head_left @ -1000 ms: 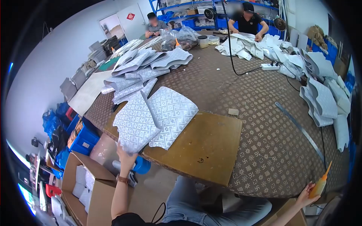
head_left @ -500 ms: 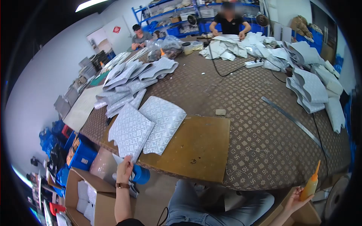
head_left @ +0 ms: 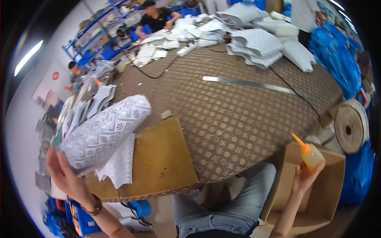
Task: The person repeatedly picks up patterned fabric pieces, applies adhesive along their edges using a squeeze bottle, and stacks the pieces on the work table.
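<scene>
My left hand (head_left: 63, 170) grips the lower left end of a silver-white patterned sheet (head_left: 105, 133), which is raised and curled over the table's left side. Beneath it, a second patterned sheet (head_left: 121, 162) lies on the brown board (head_left: 158, 154). At the right, above an open cardboard box, my right hand (head_left: 306, 176) is wrapped round a glue bottle (head_left: 312, 156) with an orange nozzle, which points up and to the left.
A metal ruler (head_left: 250, 84) and black cable lie on the patterned tablecloth (head_left: 222, 131). Folded sheets (head_left: 258, 45) and white pieces (head_left: 170, 37) stand along the far side. Two people sit beyond the table. An open cardboard box (head_left: 331, 186) stands at lower right, below a roll (head_left: 350, 126).
The view has turned right. My left hand has lifted the upper sheet, which now curls above the table. My right hand still holds the bottle, now over the cardboard box.
</scene>
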`<action>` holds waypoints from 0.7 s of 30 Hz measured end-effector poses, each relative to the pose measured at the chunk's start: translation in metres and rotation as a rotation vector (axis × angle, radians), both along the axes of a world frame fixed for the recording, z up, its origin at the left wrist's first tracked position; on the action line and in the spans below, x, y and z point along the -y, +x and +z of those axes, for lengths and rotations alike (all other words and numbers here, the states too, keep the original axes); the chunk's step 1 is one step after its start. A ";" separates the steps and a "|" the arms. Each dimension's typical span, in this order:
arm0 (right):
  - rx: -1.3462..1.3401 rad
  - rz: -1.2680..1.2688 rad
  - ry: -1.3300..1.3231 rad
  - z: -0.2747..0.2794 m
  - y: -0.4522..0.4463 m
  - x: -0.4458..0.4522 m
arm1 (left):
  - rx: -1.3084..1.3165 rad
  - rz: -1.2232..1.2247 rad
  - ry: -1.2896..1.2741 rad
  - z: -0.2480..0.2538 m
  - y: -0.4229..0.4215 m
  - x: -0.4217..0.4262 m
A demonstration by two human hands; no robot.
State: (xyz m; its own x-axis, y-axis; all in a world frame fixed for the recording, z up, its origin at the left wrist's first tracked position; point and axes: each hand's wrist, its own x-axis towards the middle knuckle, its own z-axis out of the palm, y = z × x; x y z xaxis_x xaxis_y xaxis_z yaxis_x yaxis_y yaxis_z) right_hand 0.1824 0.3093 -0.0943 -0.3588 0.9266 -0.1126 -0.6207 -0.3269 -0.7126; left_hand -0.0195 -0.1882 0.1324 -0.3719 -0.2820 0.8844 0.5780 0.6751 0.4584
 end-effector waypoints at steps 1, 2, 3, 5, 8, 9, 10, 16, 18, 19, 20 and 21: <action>0.009 -0.022 0.034 -0.004 0.004 -0.001 | 0.083 -0.071 -0.047 0.015 -0.005 -0.023; 0.028 -0.054 0.033 -0.002 0.007 0.000 | 0.161 -0.142 -0.096 0.023 -0.016 -0.040; 0.028 -0.061 0.064 0.002 0.008 0.003 | 0.171 -0.173 -0.098 0.023 -0.033 -0.052; 0.025 -0.069 0.128 0.009 0.009 0.007 | 0.473 -0.561 0.079 0.013 -0.069 -0.075; 0.023 -0.036 0.195 0.009 0.021 0.005 | 0.719 -0.834 0.053 -0.012 -0.099 -0.128; 0.012 0.015 0.229 0.006 0.025 0.004 | 0.778 -0.922 0.033 -0.020 -0.103 -0.149; 0.003 0.068 0.262 0.003 0.029 0.003 | 0.839 -1.008 0.013 -0.025 -0.108 -0.168; 0.217 -0.046 0.494 -0.006 0.028 0.002 | 0.912 -1.108 0.003 -0.025 -0.137 -0.236; 0.425 0.049 0.839 0.000 0.015 -0.001 | 1.018 -1.160 -0.044 -0.036 -0.149 -0.243; 0.428 0.047 0.832 0.002 0.008 0.002 | 1.023 -1.161 -0.049 -0.043 -0.151 -0.244; 0.468 0.068 0.845 0.004 -0.001 0.006 | 1.069 -1.158 -0.058 -0.050 -0.150 -0.245; 0.507 0.089 0.858 0.004 -0.007 0.007 | 1.116 -1.153 -0.066 -0.057 -0.149 -0.244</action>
State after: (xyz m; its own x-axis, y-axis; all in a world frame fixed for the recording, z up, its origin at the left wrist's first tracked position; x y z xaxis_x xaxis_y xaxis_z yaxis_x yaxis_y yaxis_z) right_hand 0.1752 0.3024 -0.0902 -0.5260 0.7378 0.4231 -0.1767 0.3918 -0.9029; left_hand -0.1685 0.0557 0.0750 -0.7855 0.6178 0.0375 0.1809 0.1712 0.9685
